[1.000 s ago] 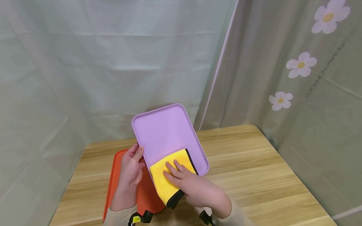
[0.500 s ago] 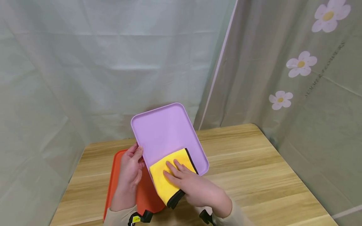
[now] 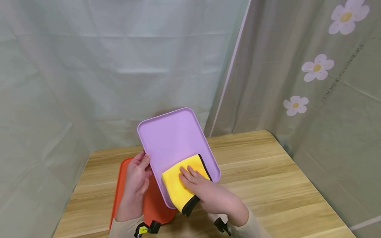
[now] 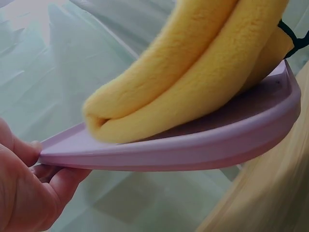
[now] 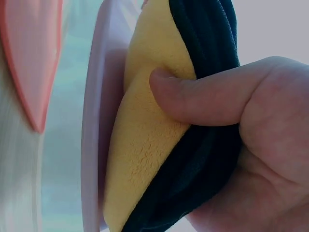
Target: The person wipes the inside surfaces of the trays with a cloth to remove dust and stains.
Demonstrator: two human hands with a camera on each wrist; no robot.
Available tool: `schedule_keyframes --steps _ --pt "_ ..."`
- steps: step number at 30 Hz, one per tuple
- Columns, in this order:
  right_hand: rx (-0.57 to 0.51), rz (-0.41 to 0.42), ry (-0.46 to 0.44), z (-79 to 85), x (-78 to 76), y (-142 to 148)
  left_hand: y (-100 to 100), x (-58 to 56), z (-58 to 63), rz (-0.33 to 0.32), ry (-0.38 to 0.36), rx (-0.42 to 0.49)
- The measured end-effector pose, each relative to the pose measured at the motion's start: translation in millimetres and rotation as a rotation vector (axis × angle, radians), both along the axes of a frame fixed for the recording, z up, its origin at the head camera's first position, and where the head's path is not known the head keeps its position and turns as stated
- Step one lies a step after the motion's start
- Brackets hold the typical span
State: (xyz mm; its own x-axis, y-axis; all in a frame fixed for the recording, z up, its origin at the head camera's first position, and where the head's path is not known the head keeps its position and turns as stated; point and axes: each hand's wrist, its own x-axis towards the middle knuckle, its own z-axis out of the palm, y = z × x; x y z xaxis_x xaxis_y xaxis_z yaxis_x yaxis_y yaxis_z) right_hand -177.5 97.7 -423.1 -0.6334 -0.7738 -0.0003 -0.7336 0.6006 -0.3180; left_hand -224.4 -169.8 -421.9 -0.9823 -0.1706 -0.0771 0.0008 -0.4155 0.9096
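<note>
A purple tray (image 3: 166, 138) is held up at a tilt over the table, its inside facing me. My left hand (image 3: 137, 178) grips its left rim, thumb (image 4: 26, 151) on top and fingers (image 4: 67, 182) beneath. On the tray's lower part lies a folded yellow cloth (image 3: 178, 185) with dark trim. My right hand (image 3: 208, 195) presses this cloth against the tray, its fingers laid across the top. In the right wrist view the thumb (image 5: 203, 99) holds the cloth at its folded edge. The palm side is hidden.
An orange-red tray (image 3: 119, 185) lies on the wooden table (image 3: 268, 178), partly under the purple tray and my left forearm. Pale curtains (image 3: 143, 66) hang behind the table and at both sides. Flowers (image 3: 295, 105) are printed on the right one.
My right hand has slid the cloth slightly right and up across the purple tray, baring more of its lower left edge. My left hand stays in place.
</note>
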Motion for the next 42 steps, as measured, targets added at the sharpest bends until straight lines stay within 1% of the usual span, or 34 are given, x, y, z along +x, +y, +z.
schedule_keyframes --steps 5,8,12,15,22,28,31,36,42 --pt "-0.022 -0.047 -0.027 -4.3 -3.6 13 -1 0.5 -1.3 -0.012 0.004 -0.013" --pt "-0.043 -0.062 -0.032 -4.2 -6.3 21 -2 0.9 -1.1 -0.022 0.013 -0.010" --pt "-0.067 -0.066 -0.025 -1.0 -8.9 27 -3 1.5 0.6 -0.025 0.017 -0.007" --pt "-0.070 -0.062 -0.021 1.8 -9.9 29 -3 1.7 2.8 -0.021 0.014 -0.020" --pt "-0.034 -0.077 -0.022 2.7 -8.7 26 -1 0.6 5.2 -0.002 0.010 -0.052" --pt "-0.014 -0.088 -0.020 2.9 -4.9 19 0 -0.4 4.9 0.013 0.015 -0.049" --pt "0.005 -0.083 -0.020 0.4 -2.6 17 0 -1.4 5.1 0.004 0.015 -0.049" --pt "0.029 -0.074 -0.011 -1.2 2.1 13 2 -6.3 7.1 -0.020 0.015 -0.075" --pt "0.041 -0.045 0.004 -0.5 8.5 7 5 -10.6 9.7 -0.019 0.006 -0.072"
